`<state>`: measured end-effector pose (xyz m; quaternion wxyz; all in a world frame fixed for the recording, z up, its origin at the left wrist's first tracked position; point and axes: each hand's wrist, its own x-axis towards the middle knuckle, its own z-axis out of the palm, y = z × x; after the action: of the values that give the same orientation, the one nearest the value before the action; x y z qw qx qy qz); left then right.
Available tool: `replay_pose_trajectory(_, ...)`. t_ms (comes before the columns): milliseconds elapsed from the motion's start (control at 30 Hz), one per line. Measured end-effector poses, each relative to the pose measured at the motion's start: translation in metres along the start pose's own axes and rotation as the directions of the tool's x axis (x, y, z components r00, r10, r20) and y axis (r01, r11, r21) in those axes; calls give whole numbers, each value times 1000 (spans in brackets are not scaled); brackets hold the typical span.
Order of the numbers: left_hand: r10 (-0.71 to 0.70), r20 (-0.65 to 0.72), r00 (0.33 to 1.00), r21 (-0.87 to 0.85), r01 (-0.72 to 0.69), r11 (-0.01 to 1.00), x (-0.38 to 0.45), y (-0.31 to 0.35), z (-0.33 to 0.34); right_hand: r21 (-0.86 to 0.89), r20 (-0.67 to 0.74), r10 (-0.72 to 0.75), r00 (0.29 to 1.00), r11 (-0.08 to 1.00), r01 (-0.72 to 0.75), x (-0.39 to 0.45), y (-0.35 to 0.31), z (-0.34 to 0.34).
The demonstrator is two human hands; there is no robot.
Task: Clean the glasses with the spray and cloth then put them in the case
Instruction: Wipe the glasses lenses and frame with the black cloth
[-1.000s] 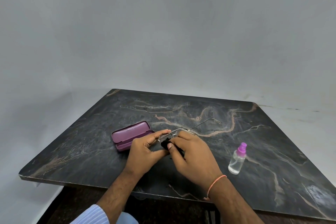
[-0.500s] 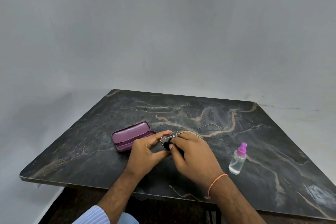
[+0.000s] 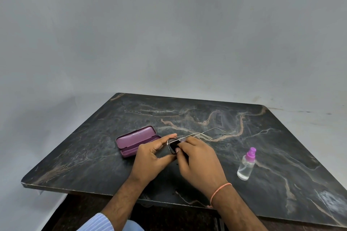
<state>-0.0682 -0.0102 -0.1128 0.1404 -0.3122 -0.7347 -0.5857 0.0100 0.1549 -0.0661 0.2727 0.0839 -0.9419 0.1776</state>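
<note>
At the left of the dark marbled table [image 3: 78, 155] lies the purple case [image 3: 136, 141], open, its long axis running from lower left to upper right, the lid tipped back on the far side and the tray toward the person.

Just right of the case, the left hand [image 3: 150, 157] pinches the glasses [image 3: 173, 145] at the left lens rim, forefinger over the top and thumb below. The glasses are held above the table near its middle front, between both hands. The dark lens faces the person; the thin metal temples [image 3: 208, 133] are unfolded and point away, up and to the right, so the frame's long axis runs roughly left to right while the arms stretch toward the far right corner.

The right hand [image 3: 199, 163] has its fingers curled at the lens, thumb pressed on a dark cloth [image 3: 178, 151], of which only a small part shows. An orange thread [image 3: 218, 191] circles that wrist.

Well to the right stands the spray [image 3: 247, 165], a clear bottle with a pink top, upright and apart from both hands.
</note>
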Motion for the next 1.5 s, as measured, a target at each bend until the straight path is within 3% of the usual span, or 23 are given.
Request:
replay_pose_trajectory(167, 19, -1, 1000, 43, -19, 999, 0, 0, -1, 138, 15, -35, 999, 990, 33, 0, 1, -5)
replay_pose_trajectory(333, 51, 1, 999, 85, -51, 995, -1, 3, 0, -25, -54, -21, 998, 1000, 19, 1, 2, 2)
replay_pose_trajectory(533, 82, -23, 996, 122, -78, 989, -1, 2, 0, -1, -13, 8, 1000, 1000, -8, -3, 0, 1)
replay_pose_trajectory(700, 52, -21, 998, 98, -49, 994, -1, 3, -1, 338, 83, 35, 996, 939, -61, -4, 15, -9)
replay_pose_trajectory(800, -21, -27, 999, -3, 21, 1000, 0, 7, 1, 467, 72, 144, 987, 870, -161, -13, 23, -16)
replay_pose_trajectory(867, -85, -36, 996, -98, 81, 992, 2, 10, 1, 395, 42, 197, 979, 897, -197, -20, 34, -20)
replay_pose_trajectory(967, -150, -43, 988, -204, 139, 969, 2, 10, 1, 47, 59, 175, 983, 983, -178, -32, 48, -24)
replay_pose_trajectory(1033, -181, -39, 983, -261, 165, 951, 3, 10, 1, -142, 81, 129, 988, 983, -116, -39, 50, -23)
replay_pose_trajectory(1167, -188, -21, 982, -329, 170, 929, 3, 7, -2, -210, 225, 107, 969, 976, -59, -51, 44, -15)
replay_pose_trajectory(1233, -182, -15, 983, -364, 164, 917, 3, 6, -4, -157, 259, 113, 959, 985, -74, -53, 45, -15)
replay_pose_trajectory(1367, -181, -14, 983, -450, 155, 879, 2, 7, -4, 80, 61, 215, 975, 972, -220, -48, 50, -24)
replay_pose_trajectory(1500, -176, 7, 984, -462, 160, 872, 2, 3, -5, 256, -120, 328, 937, 922, -290, -36, 51, -34)
